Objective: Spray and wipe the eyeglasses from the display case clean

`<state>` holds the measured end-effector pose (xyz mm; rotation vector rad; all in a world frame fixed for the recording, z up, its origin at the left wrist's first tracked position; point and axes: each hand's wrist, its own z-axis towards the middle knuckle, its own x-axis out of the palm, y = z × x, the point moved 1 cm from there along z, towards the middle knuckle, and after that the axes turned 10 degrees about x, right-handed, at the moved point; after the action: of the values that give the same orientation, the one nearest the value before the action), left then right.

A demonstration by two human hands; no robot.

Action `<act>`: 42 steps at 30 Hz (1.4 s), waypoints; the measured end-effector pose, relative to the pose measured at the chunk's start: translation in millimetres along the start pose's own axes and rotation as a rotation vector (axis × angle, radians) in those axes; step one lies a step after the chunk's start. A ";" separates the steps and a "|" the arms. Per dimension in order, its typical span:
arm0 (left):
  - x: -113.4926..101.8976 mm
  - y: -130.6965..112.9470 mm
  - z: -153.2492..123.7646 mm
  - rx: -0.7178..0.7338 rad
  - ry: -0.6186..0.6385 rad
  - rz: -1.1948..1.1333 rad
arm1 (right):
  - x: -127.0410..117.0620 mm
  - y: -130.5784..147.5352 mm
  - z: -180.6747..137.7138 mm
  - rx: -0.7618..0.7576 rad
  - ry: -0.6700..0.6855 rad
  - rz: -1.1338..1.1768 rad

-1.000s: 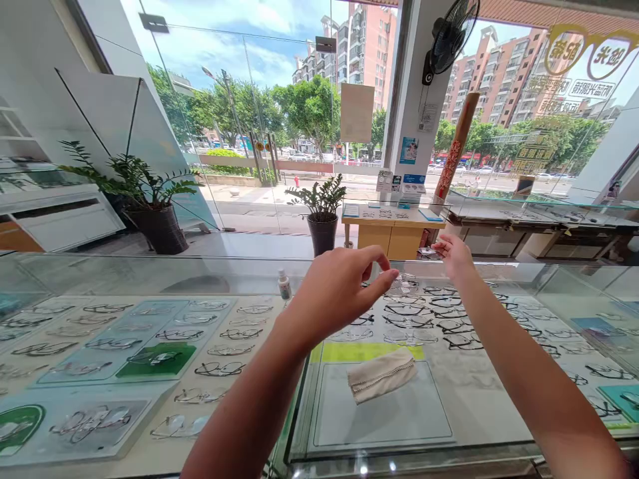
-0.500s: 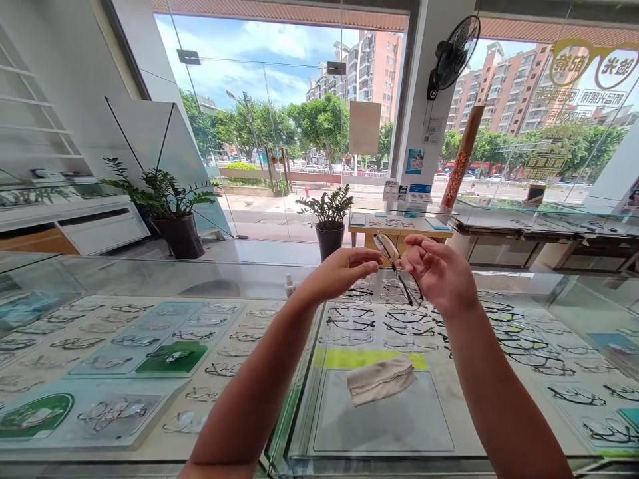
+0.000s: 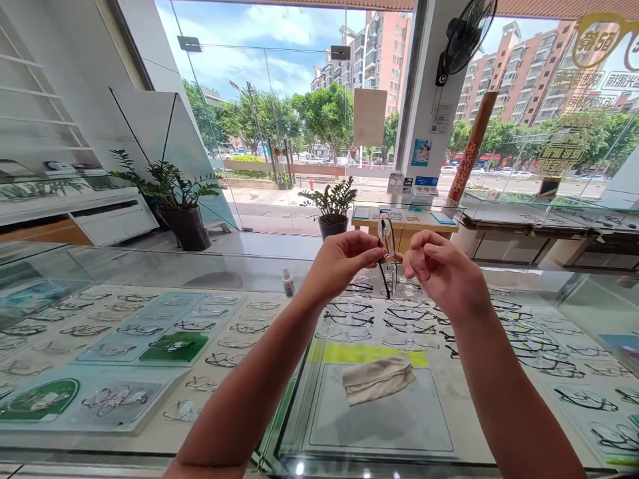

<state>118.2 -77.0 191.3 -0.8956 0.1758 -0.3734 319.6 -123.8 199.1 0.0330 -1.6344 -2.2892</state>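
Note:
Both my hands are raised over the glass display counter [image 3: 150,266]. A pair of thin dark-rimmed glasses [image 3: 386,249] hangs between them, turned edge-on. My left hand [image 3: 344,263] pinches the frame at its left side with thumb and fingers. My right hand [image 3: 442,273] is curled, its fingertips at the frame's right side. Below the hands a folded beige cleaning cloth [image 3: 378,378] lies on a grey mat [image 3: 349,426] on the glass.
Rows of eyeglass frames [image 3: 409,319] lie inside the case under the glass. A small white bottle [image 3: 287,283] stands on the counter left of my hands. Potted plants [image 3: 331,207], a yellow table [image 3: 404,226] and a glass shopfront lie beyond.
A second ago my hands were apart and reaching forward over the counter. They have since come together and lifted the glasses, which now hang more upright.

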 end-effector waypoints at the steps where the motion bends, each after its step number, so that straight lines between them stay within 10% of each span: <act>1: -0.3 -0.3 -0.2 0.017 -0.021 0.022 | -3.0 -1.1 1.0 -0.021 -0.037 -0.065; 8: 3.4 -4.4 -2.9 0.040 -0.059 0.072 | -13.9 -13.2 9.6 -0.035 -0.081 -0.497; 34: -4.9 -5.0 -0.4 0.123 -0.005 0.184 | -12.7 -16.0 13.8 0.040 0.055 -0.168; 42: -20.0 -9.8 0.9 0.381 -0.121 0.693 | -28.7 -5.4 10.8 0.091 0.050 -0.302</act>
<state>97.7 -74.2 199.5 -0.4361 0.2792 0.2878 343.2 -104.4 193.0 0.3792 -1.8115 -2.4020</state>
